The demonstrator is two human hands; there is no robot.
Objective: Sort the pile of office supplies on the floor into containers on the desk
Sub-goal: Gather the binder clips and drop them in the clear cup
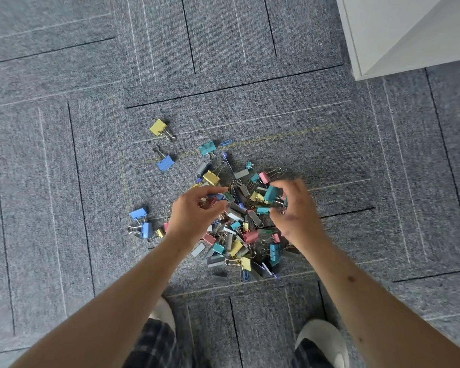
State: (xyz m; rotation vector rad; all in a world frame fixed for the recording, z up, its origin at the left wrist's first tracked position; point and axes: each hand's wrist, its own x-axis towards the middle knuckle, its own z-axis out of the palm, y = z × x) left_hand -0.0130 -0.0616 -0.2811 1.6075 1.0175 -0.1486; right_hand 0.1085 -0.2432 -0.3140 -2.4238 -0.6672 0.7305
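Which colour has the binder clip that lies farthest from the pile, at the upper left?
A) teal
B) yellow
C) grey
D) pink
B: the farthest binder clip, lying beyond a blue clip, is yellow with silver wire handles.

the binder clips (250, 236) were painted metal with a dull sheen, their wire handles (276, 171) bright and glossy; under the clips the carpet (64, 181) was rough, matt woven cloth; beyond them a white panel (396, 35) looked smooth

You have soft, even light with faint shadows. Your right hand (294, 208) is motion-blurred, and lines in the carpet (64, 181) bow toward the edges at 9 and 3 o'clock.
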